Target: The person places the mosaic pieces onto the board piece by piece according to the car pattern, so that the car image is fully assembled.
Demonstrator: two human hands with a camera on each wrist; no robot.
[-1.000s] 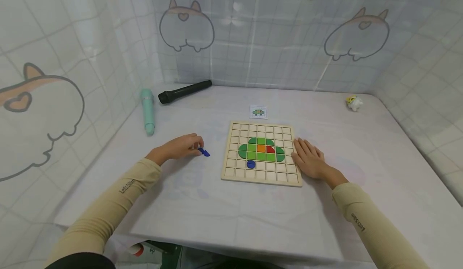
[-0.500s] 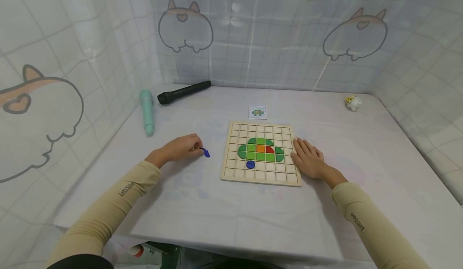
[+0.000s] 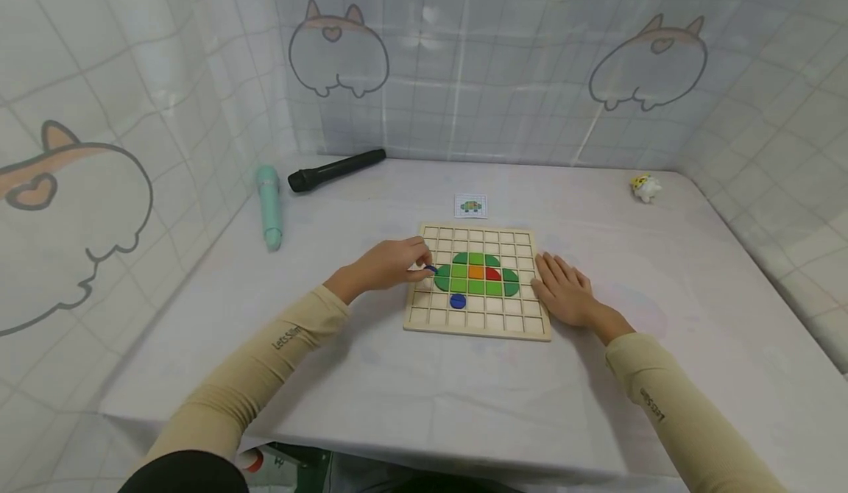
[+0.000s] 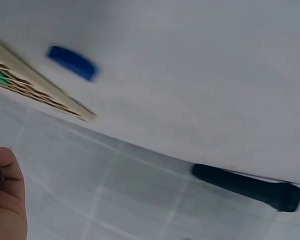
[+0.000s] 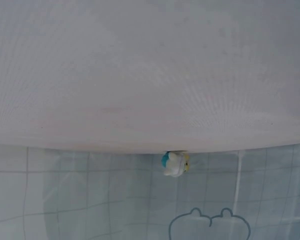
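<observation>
My left hand (image 3: 389, 263) pinches a small blue piece (image 3: 430, 268) between thumb and fingertips, over the left part of the wooden grid board (image 3: 477, 324). On the board, green pieces (image 3: 476, 287), an orange square (image 3: 475, 272) and a red piece (image 3: 493, 274) form a rounded shape. Below its left part lies a round blue shape (image 3: 458, 301) with a line across it. Another blue piece (image 4: 72, 62) shows beside the board in the left wrist view; my left hand hides that spot in the head view. My right hand (image 3: 564, 293) rests flat, fingertips at the board's right edge.
A small picture card (image 3: 471, 206) lies behind the board. A black microphone (image 3: 336, 170) and a mint-green microphone-shaped item (image 3: 269, 207) lie at the back left. A small white and yellow figurine (image 3: 645, 188) stands at the back right. Patterned curtains surround the white-covered table (image 3: 477, 405).
My left hand has picked up a blue piece from the table left of the board and carried it right, over the board's left edge. My right hand has stayed in place.
</observation>
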